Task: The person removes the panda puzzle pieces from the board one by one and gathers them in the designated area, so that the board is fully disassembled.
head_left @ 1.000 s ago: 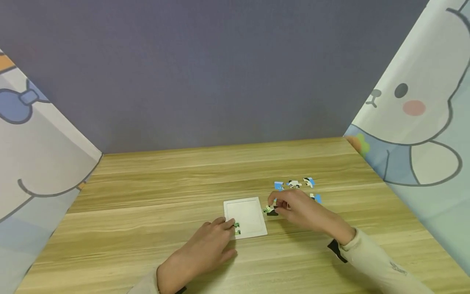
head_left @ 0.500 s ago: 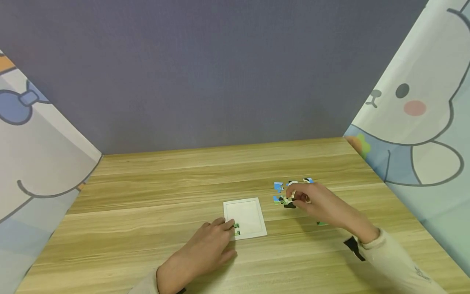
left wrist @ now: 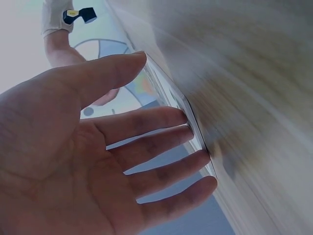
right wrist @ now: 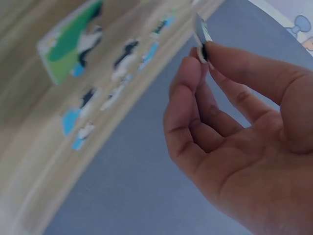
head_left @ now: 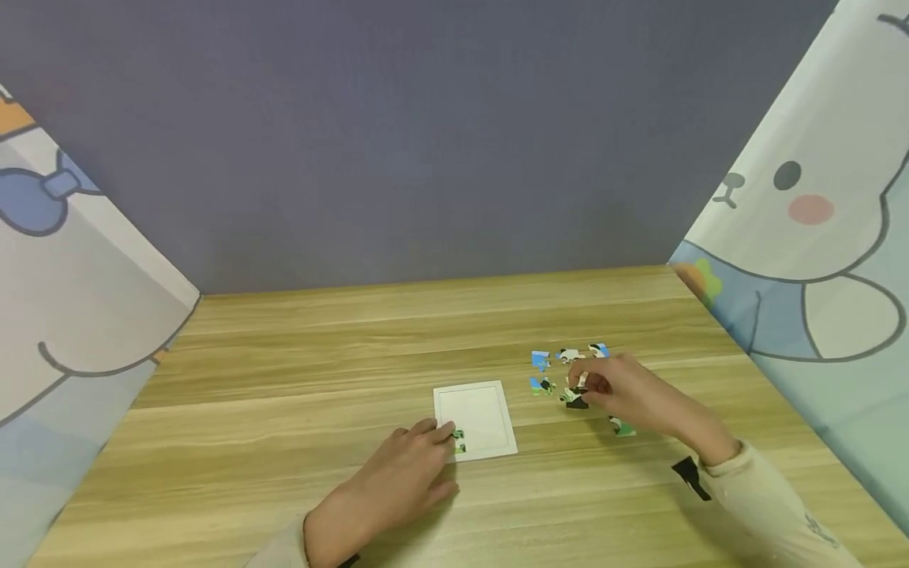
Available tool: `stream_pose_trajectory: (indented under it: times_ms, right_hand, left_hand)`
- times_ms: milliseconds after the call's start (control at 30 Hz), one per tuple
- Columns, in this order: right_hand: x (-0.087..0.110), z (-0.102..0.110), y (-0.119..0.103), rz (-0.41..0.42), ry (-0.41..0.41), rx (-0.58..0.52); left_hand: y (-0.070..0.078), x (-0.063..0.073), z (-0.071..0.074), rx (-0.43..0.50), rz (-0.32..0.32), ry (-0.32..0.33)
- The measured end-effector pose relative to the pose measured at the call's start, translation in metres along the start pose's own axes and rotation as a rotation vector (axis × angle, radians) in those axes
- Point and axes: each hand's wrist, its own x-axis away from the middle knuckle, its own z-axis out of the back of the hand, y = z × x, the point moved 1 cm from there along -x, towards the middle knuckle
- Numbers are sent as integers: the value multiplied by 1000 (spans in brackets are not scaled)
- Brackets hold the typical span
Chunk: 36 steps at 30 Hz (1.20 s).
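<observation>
A square white puzzle tray [head_left: 477,418] lies on the table, with one green-and-white jigsaw piece [head_left: 459,443] in its near left corner. The left hand [head_left: 390,483] rests its fingertips at the tray's left edge, partly covering that piece. In the left wrist view its fingers [left wrist: 156,142] are extended and reach the tray's rim. Right of the tray, the right hand [head_left: 632,398] pinches a black, white and green jigsaw piece [head_left: 576,401] between thumb and fingers. The right wrist view shows this held jigsaw piece [right wrist: 201,39] tilted on edge, above the table.
Several loose jigsaw pieces surround the right hand: a blue one [head_left: 540,360], a panda-face one [head_left: 568,356], a blue-and-green one [head_left: 543,386] and a green one [head_left: 622,427]. A grey partition [head_left: 426,142] closes off the back; cartoon-printed panels [head_left: 802,237] flank the table.
The right hand has carried its pinched piece from beside the tray's right edge rightward, to among the loose pieces. The left hand stays at the tray.
</observation>
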Motion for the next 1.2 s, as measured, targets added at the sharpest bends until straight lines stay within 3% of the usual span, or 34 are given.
stream_pose_trajectory:
  times_ms: [200, 467, 833, 1200]
  right_hand:
    - [-3, -11, 12, 5, -98, -4]
    - [-1, -14, 12, -77, -203, 2]
    - [2, -18, 12, -88, -194, -6]
    - [1, -26, 5, -88, -92, 161]
  left_hand:
    - [1, -1, 0, -25, 1, -4]
    - [1, 0, 0, -21, 6, -2]
    - [1, 1, 0, -24, -3, 19]
    - [2, 1, 0, -20, -2, 25]
